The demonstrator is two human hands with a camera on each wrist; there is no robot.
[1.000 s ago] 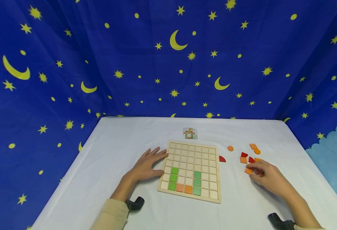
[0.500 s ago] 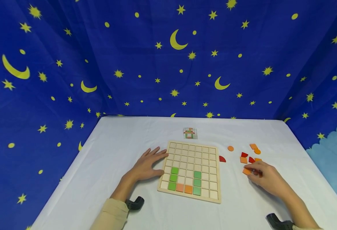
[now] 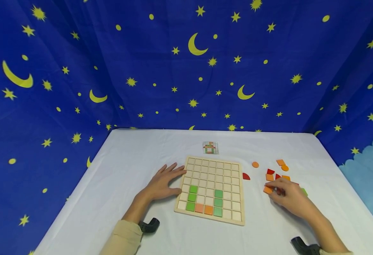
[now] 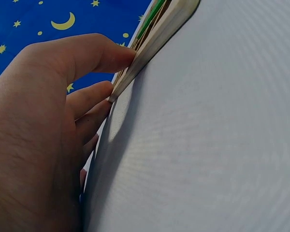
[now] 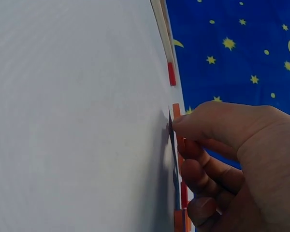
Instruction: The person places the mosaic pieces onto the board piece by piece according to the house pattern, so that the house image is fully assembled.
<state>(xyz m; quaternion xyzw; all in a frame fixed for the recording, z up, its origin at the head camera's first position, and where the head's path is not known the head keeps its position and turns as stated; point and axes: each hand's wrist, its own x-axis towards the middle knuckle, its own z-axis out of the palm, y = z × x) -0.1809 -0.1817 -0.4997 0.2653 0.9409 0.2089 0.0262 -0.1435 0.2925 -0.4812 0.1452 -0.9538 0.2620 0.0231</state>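
Finding: my right hand [image 3: 290, 198] grips 1 orange tile [image 3: 268, 190] between thumb and fingers. The tile lies off the right side of the grid board [image 3: 241, 194], apart from it; whether it clears the table [image 3: 263, 230] I cannot tell. It appears square, so no long axis. My left hand [image 3: 162, 186], spread, grasping nothing, touches the board's left edge.

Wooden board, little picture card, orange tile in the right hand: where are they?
Wooden board [image 3: 210, 185], head view: bare square near its middle.
Little picture card [image 3: 210, 148], head view: middle of its picture.
Orange tile [image 3: 267, 190], head view: uncovered part.
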